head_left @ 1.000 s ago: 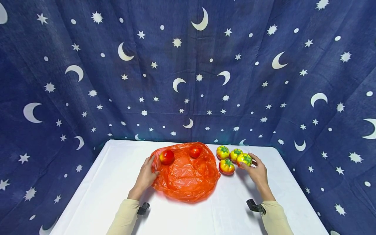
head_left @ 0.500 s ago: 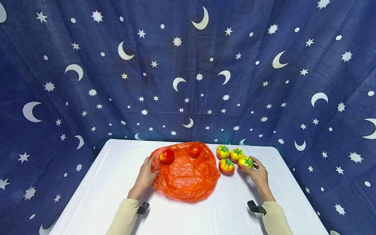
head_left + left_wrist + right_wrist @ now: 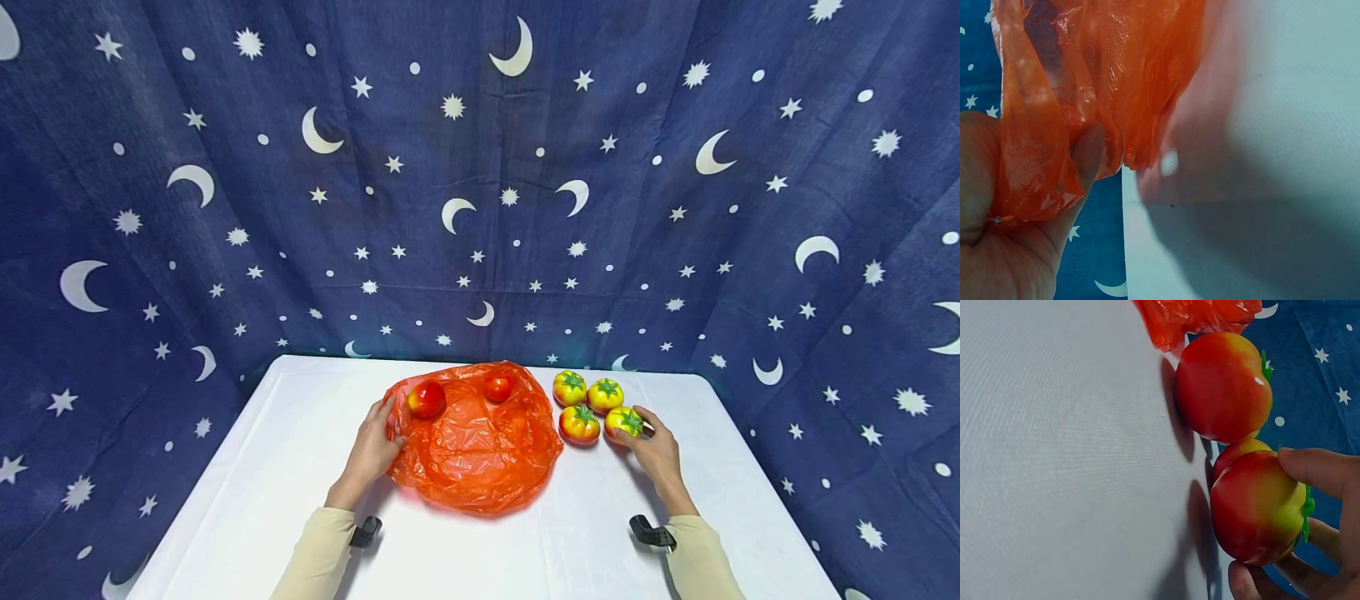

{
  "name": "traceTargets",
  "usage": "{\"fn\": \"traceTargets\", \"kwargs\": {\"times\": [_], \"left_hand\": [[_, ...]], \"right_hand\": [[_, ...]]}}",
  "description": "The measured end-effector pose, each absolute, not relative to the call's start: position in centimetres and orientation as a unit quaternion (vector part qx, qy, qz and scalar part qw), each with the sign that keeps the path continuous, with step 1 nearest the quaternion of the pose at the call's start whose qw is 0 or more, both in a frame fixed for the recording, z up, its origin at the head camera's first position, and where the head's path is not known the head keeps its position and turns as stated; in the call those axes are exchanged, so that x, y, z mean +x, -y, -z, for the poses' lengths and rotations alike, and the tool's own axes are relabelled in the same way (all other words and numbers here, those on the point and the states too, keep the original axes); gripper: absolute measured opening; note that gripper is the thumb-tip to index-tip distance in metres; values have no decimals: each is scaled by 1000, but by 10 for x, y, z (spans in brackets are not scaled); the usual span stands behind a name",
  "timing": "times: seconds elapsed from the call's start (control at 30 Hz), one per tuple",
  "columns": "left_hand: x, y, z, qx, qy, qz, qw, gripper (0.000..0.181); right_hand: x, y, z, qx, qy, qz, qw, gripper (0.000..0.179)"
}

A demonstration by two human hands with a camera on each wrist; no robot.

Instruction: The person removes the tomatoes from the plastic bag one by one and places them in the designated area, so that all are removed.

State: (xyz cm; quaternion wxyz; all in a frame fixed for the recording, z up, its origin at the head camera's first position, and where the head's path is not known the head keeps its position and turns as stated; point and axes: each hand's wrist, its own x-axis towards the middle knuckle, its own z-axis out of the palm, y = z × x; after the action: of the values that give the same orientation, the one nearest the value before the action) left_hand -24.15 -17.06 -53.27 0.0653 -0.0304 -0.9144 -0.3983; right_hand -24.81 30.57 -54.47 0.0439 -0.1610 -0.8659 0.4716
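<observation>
A translucent red plastic bag [image 3: 480,458] lies spread over the left middle of the tabletop, and my left hand [image 3: 372,446] holds its left edge. In the left wrist view, the thumb and a finger pinch the bag's crumpled film [image 3: 1035,144]. Two round red fruits show at the bag: one with a yellow patch [image 3: 427,400] near my left fingers and a redder one [image 3: 498,387] further back. My right hand [image 3: 660,454] grips a red-and-yellow tomato [image 3: 622,423] with a green leafy top, its fingers and thumb around it in the right wrist view [image 3: 1260,509].
Three more such tomatoes stand close by: one at the back [image 3: 569,388], one beside it [image 3: 605,396] and one in front [image 3: 579,425], between the bag and my right hand. A white cloth [image 3: 240,500] covers the table. Behind hangs a blue curtain [image 3: 420,200] with moons and stars.
My right hand has drawn its tomato slightly toward me, so a gap now shows between it and the tomato behind. The left hand and bag stay as they were.
</observation>
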Motion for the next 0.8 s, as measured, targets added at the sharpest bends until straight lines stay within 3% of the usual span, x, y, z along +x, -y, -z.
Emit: {"fn": "traceTargets", "kwargs": {"times": [0.8], "left_hand": [[-238,170,530,-41,915,393,85,79]], "right_hand": [[-250,-305,550,-135,876,-462,25,72]]}}
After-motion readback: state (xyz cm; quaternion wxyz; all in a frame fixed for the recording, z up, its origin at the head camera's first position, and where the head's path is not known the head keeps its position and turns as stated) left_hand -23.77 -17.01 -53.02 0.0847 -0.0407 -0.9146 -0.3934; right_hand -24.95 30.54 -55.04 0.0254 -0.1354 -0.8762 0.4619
